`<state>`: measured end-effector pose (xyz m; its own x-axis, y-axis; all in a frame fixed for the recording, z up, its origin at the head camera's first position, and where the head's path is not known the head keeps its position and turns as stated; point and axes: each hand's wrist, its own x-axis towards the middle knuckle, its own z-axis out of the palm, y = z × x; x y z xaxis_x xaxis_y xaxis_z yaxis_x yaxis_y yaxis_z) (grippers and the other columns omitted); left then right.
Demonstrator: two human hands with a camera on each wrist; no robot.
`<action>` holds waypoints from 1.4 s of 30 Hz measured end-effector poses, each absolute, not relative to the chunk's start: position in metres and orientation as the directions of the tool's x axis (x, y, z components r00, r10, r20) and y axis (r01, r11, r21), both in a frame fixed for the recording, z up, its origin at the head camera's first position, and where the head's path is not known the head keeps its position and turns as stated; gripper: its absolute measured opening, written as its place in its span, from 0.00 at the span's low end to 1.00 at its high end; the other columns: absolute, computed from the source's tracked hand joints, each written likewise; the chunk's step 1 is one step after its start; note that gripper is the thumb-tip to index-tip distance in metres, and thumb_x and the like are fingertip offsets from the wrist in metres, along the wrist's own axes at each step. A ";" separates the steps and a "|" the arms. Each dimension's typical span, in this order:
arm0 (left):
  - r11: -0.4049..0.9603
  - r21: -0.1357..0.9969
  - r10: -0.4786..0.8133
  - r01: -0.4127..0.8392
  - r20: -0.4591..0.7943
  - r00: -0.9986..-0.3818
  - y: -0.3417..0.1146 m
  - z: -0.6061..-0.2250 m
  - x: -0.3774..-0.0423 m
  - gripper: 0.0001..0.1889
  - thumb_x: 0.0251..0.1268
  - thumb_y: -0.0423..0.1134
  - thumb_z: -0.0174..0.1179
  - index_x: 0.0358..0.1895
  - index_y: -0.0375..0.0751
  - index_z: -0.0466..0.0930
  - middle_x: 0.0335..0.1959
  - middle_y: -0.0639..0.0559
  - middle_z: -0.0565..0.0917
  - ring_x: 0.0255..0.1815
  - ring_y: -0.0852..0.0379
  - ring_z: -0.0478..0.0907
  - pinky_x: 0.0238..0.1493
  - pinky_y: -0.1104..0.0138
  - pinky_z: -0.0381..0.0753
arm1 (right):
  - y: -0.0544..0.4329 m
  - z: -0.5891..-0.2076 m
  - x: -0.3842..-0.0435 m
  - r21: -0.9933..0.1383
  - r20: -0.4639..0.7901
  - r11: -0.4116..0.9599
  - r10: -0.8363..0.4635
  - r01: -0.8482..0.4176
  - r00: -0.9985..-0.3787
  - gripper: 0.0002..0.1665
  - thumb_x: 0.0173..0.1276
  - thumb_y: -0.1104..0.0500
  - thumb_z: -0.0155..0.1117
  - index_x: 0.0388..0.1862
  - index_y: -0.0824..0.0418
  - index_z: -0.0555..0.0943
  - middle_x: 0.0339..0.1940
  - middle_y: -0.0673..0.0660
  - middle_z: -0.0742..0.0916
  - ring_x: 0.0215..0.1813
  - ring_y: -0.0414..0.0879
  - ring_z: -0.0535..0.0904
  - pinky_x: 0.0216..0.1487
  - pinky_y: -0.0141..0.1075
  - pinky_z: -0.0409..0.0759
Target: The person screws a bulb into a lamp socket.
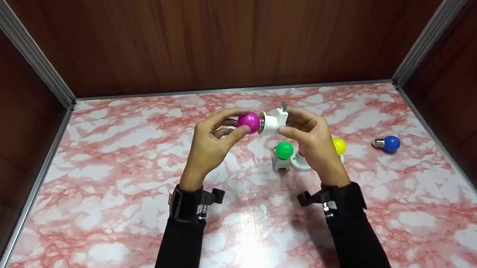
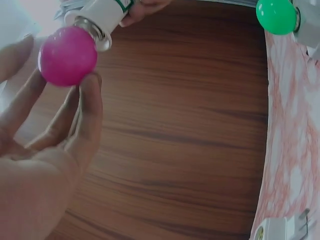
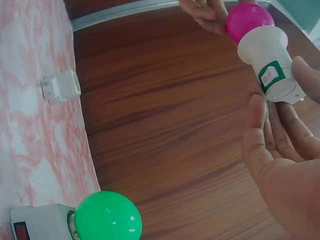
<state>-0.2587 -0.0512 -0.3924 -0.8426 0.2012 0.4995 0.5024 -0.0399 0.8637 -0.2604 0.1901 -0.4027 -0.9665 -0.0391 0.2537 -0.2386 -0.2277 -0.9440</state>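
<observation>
A magenta light bulb (image 1: 248, 122) is pinched between the thumb and fingers of my left hand (image 1: 214, 144), above the table. My right hand (image 1: 315, 139) grips a white plug-in lamp socket (image 1: 269, 124) by its plug end, prongs pointing away. The bulb's metal screw base sits at the socket's flared mouth, partly inside it, as the left wrist view shows. On the socket's side, a rocker switch (image 3: 270, 75) with a green surround faces the right wrist camera.
Beyond my right hand stand a green bulb (image 1: 284, 150) in a white holder, a white round base (image 1: 300, 163) and a yellow bulb (image 1: 339, 145), partly hidden. A blue bulb (image 1: 391, 143) lies at right. Another white plug-in piece (image 3: 61, 86) lies on the marbled table. Wooden walls (image 1: 226, 31) enclose it.
</observation>
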 end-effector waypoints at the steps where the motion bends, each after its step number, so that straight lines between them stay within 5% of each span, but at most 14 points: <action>1: -0.038 0.866 0.187 0.499 0.497 -0.848 -0.050 -0.392 -0.259 0.17 0.68 0.32 0.71 0.59 0.34 0.87 0.57 0.38 0.89 0.51 0.53 0.89 0.55 0.64 0.92 | 0.190 -0.403 -0.260 -0.945 0.259 -0.219 -0.041 -0.244 -0.965 0.22 0.64 0.77 0.67 0.54 0.62 0.88 0.42 0.49 0.94 0.43 0.42 0.88 0.50 0.30 0.88; 8: -0.050 0.875 0.126 0.482 0.484 -0.866 -0.047 -0.393 -0.258 0.18 0.68 0.31 0.71 0.59 0.30 0.85 0.56 0.34 0.89 0.51 0.51 0.89 0.56 0.61 0.92 | 0.191 -0.405 -0.259 -0.947 0.283 -0.178 -0.062 -0.268 -0.957 0.23 0.64 0.77 0.68 0.56 0.61 0.87 0.44 0.48 0.93 0.45 0.41 0.88 0.49 0.31 0.88; 15: -0.068 0.891 0.132 0.448 0.454 -0.881 -0.048 -0.393 -0.258 0.20 0.66 0.28 0.72 0.60 0.28 0.84 0.59 0.33 0.88 0.54 0.50 0.88 0.58 0.68 0.90 | 0.191 -0.405 -0.259 -0.946 0.291 -0.170 -0.065 -0.277 -0.954 0.22 0.64 0.75 0.71 0.56 0.61 0.87 0.44 0.49 0.93 0.45 0.42 0.87 0.49 0.30 0.88; 27: -0.091 0.860 0.172 0.502 0.510 -0.843 -0.050 -0.394 -0.259 0.20 0.63 0.27 0.73 0.59 0.26 0.86 0.57 0.32 0.86 0.55 0.45 0.87 0.62 0.64 0.90 | 0.192 -0.405 -0.260 -0.968 0.202 -0.166 -0.056 -0.190 -0.978 0.23 0.67 0.74 0.67 0.62 0.76 0.83 0.43 0.49 0.94 0.44 0.42 0.89 0.51 0.32 0.90; 35: -0.109 0.846 0.207 0.522 0.533 -0.820 -0.052 -0.394 -0.259 0.20 0.64 0.26 0.73 0.59 0.26 0.85 0.59 0.31 0.85 0.59 0.51 0.87 0.65 0.62 0.89 | 0.193 -0.405 -0.260 -0.979 0.154 -0.146 -0.065 -0.144 -0.986 0.19 0.68 0.71 0.68 0.58 0.73 0.85 0.42 0.51 0.93 0.43 0.43 0.88 0.49 0.32 0.90; 42: -0.130 0.832 0.221 0.539 0.554 -0.802 -0.052 -0.394 -0.260 0.23 0.64 0.26 0.73 0.61 0.24 0.83 0.60 0.30 0.84 0.60 0.42 0.86 0.65 0.61 0.89 | 0.193 -0.405 -0.262 -0.972 0.109 -0.216 -0.076 -0.090 -0.991 0.17 0.70 0.71 0.65 0.57 0.71 0.86 0.42 0.52 0.93 0.40 0.44 0.89 0.46 0.31 0.89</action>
<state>-0.2605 -0.0525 -0.3942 -0.8023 0.2211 0.5545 0.5392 -0.1302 0.8321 -0.2620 0.1926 -0.4052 -0.9912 -0.0756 0.1085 -0.0900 -0.2158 -0.9723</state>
